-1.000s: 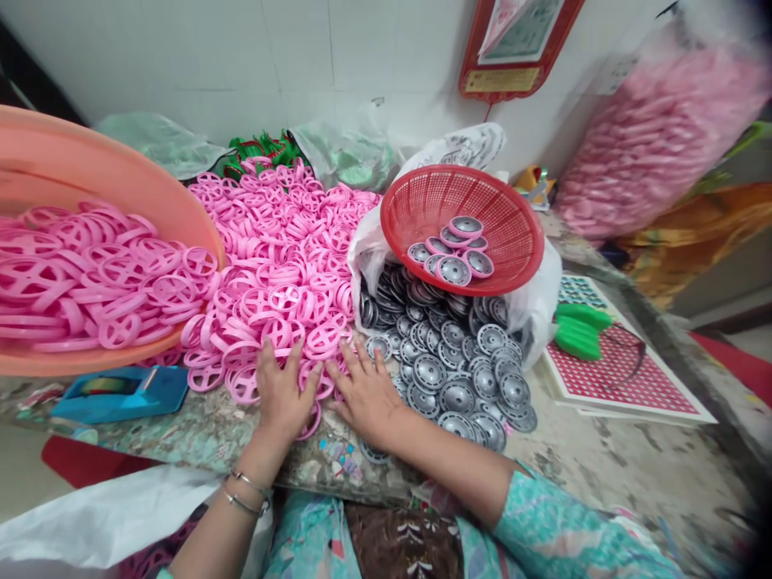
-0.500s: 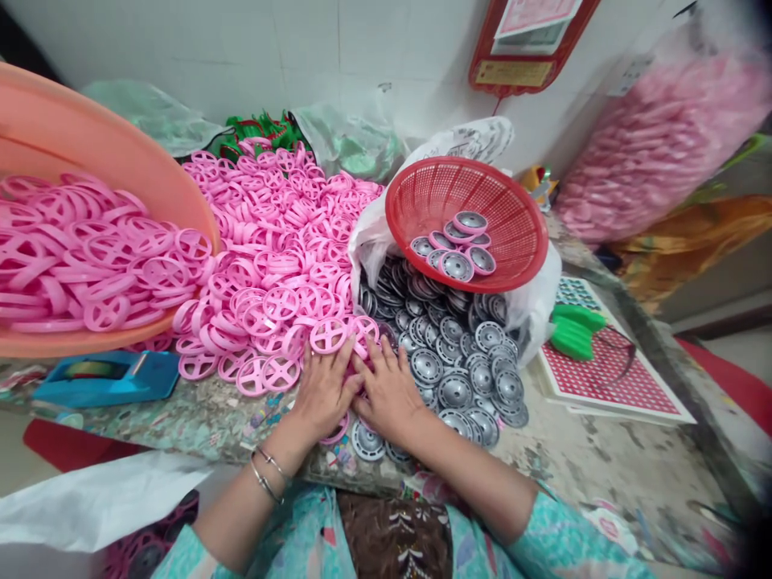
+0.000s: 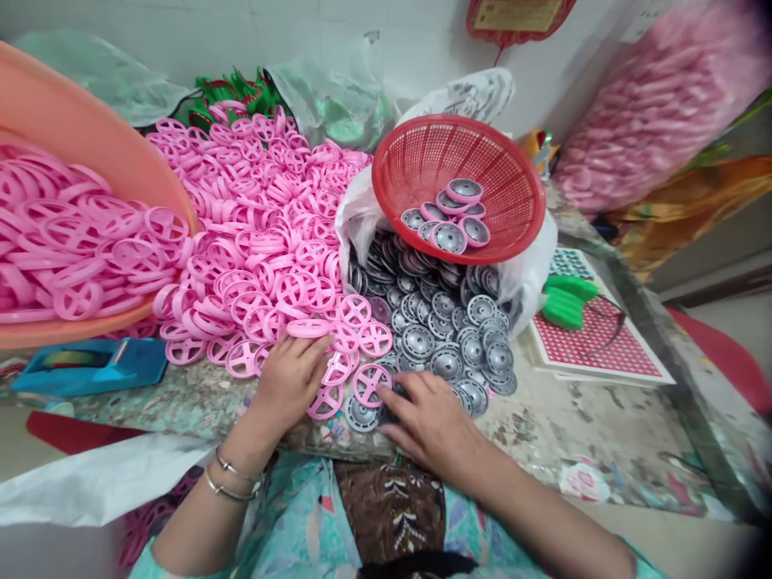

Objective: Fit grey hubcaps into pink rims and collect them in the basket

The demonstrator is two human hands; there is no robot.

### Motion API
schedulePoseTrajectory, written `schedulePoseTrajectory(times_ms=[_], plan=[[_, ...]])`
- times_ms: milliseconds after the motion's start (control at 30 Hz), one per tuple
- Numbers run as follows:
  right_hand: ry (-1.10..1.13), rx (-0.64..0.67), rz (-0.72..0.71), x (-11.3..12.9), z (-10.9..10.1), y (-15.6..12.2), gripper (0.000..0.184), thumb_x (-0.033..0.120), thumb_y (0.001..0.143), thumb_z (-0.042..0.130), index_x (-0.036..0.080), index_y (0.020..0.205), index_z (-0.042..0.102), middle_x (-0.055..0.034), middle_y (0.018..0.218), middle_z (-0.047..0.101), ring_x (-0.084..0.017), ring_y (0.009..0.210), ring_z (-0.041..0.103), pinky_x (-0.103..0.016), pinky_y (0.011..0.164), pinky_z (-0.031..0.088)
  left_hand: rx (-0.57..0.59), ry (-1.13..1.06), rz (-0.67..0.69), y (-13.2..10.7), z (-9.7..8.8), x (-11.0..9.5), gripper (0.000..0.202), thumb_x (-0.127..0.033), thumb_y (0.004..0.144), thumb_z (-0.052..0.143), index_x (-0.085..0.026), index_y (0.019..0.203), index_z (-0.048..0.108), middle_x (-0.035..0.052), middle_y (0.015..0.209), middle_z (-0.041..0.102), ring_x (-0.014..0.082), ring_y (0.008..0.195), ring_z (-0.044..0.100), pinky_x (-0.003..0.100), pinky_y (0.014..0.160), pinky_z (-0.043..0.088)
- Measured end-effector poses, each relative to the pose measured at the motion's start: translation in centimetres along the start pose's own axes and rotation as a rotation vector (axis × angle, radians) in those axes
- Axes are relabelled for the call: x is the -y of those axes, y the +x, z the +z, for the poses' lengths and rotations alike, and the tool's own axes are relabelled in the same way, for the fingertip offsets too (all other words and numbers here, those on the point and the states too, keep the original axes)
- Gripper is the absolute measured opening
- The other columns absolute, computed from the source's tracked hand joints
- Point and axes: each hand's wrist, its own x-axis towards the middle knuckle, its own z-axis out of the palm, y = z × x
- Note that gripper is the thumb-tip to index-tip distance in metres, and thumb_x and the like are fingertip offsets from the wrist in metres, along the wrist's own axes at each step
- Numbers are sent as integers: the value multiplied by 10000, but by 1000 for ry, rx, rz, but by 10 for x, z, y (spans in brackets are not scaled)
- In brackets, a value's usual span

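In the head view, the left hand (image 3: 293, 378) is bending its fingers over the near edge of the pink wheels (image 3: 298, 288); I cannot tell whether it is gripping one. The right hand (image 3: 431, 418) is holding thumb and forefinger apart beside a loose pink wheel, with the grey discs (image 3: 417, 342) spilling from a white bag (image 3: 355, 217) just beyond it. The piles are lying side by side, probably to keep both within reach. Beyond the right hand, the red basket (image 3: 512, 185) is tilting above the bag, perhaps keeping its pink-rimmed grey pieces (image 3: 449, 238) handy. Left of the left hand, the orange basin (image 3: 78, 104) is tipping towards the heap, behind a blue tape dispenser (image 3: 90, 366). Beneath both hands, the table (image 3: 579, 426) is looking worn and stained; rightward, printed sheets (image 3: 603, 346) are bearing a green piece (image 3: 567, 302). A pale wall (image 3: 211, 32) is standing behind.
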Motion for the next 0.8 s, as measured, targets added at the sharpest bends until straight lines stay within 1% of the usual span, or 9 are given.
schedulePoseTrajectory(times_ms=[100, 167, 233, 333, 433, 533, 600, 667, 800], plan=[[-55, 78, 4, 5, 2, -5, 634, 359, 741, 718, 205, 1303, 469, -138, 1127, 537, -284, 945, 499, -425, 756, 470, -62, -1, -7, 1, -6, 1, 228, -248, 876, 512, -159, 1027, 658, 102, 963, 644, 242, 904, 582, 392, 790, 459], [-71, 107, 4, 5, 3, -4, 610, 326, 741, 719, 188, 1287, 483, -129, 1074, 551, -274, 910, 507, -414, 739, 471, -103, -15, -31, 3, -9, -1, 210, -274, 858, 545, -155, 974, 674, 97, 907, 608, 230, 844, 576, 371, 739, 457], [-67, 121, -4, 4, 5, -3, 521, 289, 773, 686, 169, 1250, 513, -120, 1028, 559, -263, 889, 514, -405, 738, 469, -129, -60, -48, 2, -13, -3, 199, -281, 845, 568, -151, 951, 675, 82, 869, 583, 211, 803, 569, 348, 713, 453], [-36, 105, 10, 2, 7, -3, 463, 236, 789, 662, 158, 1226, 531, -117, 1011, 553, -247, 880, 522, -384, 741, 467, -85, -135, -48, -9, -17, -5, 151, -255, 844, 570, -158, 912, 664, 50, 798, 569, 183, 751, 559, 316, 691, 442], [25, 101, 89, 0, 7, -4, 415, 208, 812, 630, 156, 1215, 542, -109, 985, 539, -208, 804, 532, -345, 702, 467, -20, -163, -65, -32, -18, -5, 124, -238, 850, 558, -157, 897, 639, 48, 809, 565, 179, 762, 552, 311, 699, 438], [160, 111, 170, -4, 4, -6, 241, 188, 865, 545, 154, 1096, 601, -85, 930, 524, -164, 722, 529, -302, 656, 457, 83, -119, -105, -57, -16, -8, 166, -308, 829, 589, -164, 910, 609, 61, 862, 563, 206, 810, 540, 336, 708, 435], [272, 65, 170, -8, 0, -5, 166, 186, 888, 502, 162, 986, 634, -71, 909, 511, -151, 727, 526, -280, 656, 447, 175, -70, -90, -70, -12, -11, 222, -361, 810, 609, -177, 934, 603, 74, 911, 563, 230, 845, 528, 356, 710, 433], [353, -29, 145, -11, -5, -4, 167, 202, 893, 497, 180, 929, 659, -63, 890, 501, -150, 752, 520, -265, 652, 429, 221, -33, -63, -76, -7, -14, 196, -347, 834, 580, -182, 937, 610, 85, 936, 562, 239, 863, 519, 366, 716, 434], [577, -158, 184, -11, -15, -1, 178, 265, 887, 537, 224, 948, 699, -28, 763, 533, -139, 708, 526, -255, 625, 401, 200, 0, -40, -76, 0, -17, 185, -251, 903, 467, -169, 858, 626, 92, 885, 566, 226, 838, 516, 357, 713, 437]])
